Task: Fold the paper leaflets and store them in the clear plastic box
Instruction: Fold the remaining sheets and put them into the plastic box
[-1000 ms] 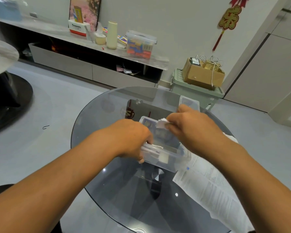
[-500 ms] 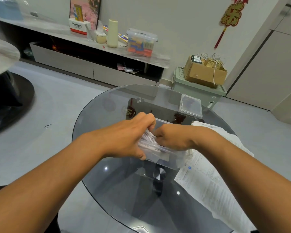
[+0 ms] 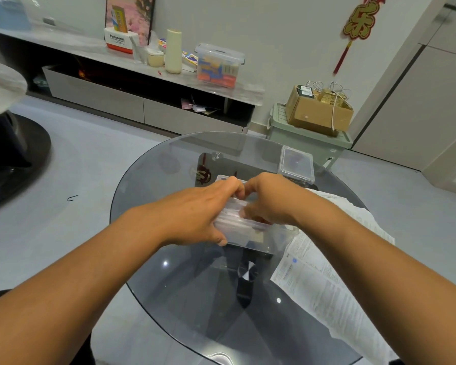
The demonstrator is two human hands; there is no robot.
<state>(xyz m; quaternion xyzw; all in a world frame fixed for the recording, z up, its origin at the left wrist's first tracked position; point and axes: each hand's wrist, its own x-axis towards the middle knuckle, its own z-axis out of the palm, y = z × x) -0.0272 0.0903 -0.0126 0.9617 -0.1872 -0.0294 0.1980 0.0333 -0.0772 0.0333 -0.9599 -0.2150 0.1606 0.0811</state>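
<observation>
Clear plastic box (image 3: pixel 250 234) sits mid-table, the left hand (image 3: pixel 195 212) gripping its near-left wall, the right hand (image 3: pixel 267 200) curled inside, pressing folded leaflets (image 3: pixel 231 214) down. Best to seat them flat, below the rim, before adding the unfolded leaflets (image 3: pixel 324 285) toward the table's right edge.

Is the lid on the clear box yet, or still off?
Off. The lid lies flat on the glass table beyond the clear box, whose top is open under both hands.

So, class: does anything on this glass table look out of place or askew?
Nothing looks spilled or damaged. The unfolded leaflets lie skewed, overhanging the glass table edge at right. The lid lies apart from the clear box.
</observation>
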